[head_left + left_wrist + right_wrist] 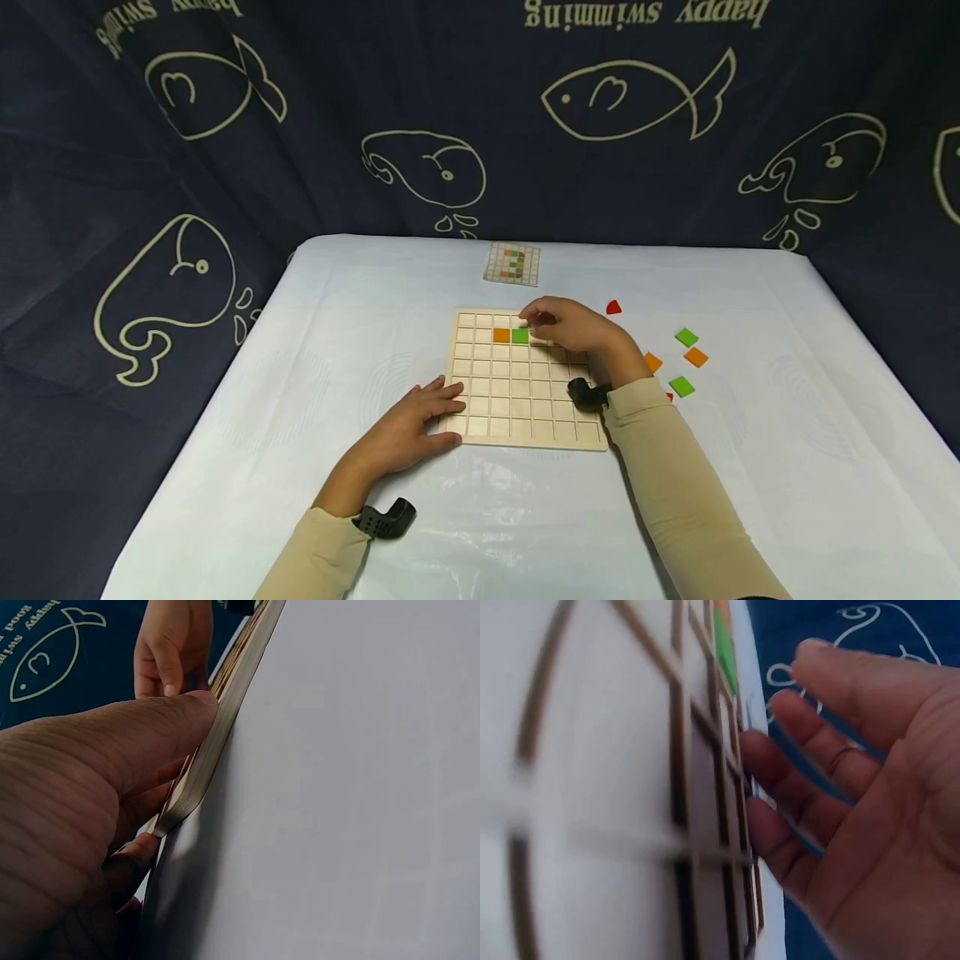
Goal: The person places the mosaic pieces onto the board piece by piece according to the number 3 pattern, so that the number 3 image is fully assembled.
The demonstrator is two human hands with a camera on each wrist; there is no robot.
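A wooden grid board [498, 387] lies on the white table, with an orange square tile [501, 335] and a green square tile [520, 335] side by side in its second row. My left hand [408, 425] rests at the board's near left corner, fingers spread over its left part; the left wrist view shows the thumb [161, 731] against the rim. Just right of the green tile, my right hand [572, 323] hovers over the upper rows with loosely bent fingers. In the right wrist view, no piece shows between its fingers [780, 769].
A small pattern card [492, 260] lies beyond the board. To the right are loose pieces: a red one [613, 307], green tiles [686, 337], orange tiles [696, 357] and another red piece [670, 397] partly behind the right sleeve. A dark fish-print cloth [315, 183] hangs behind the table.
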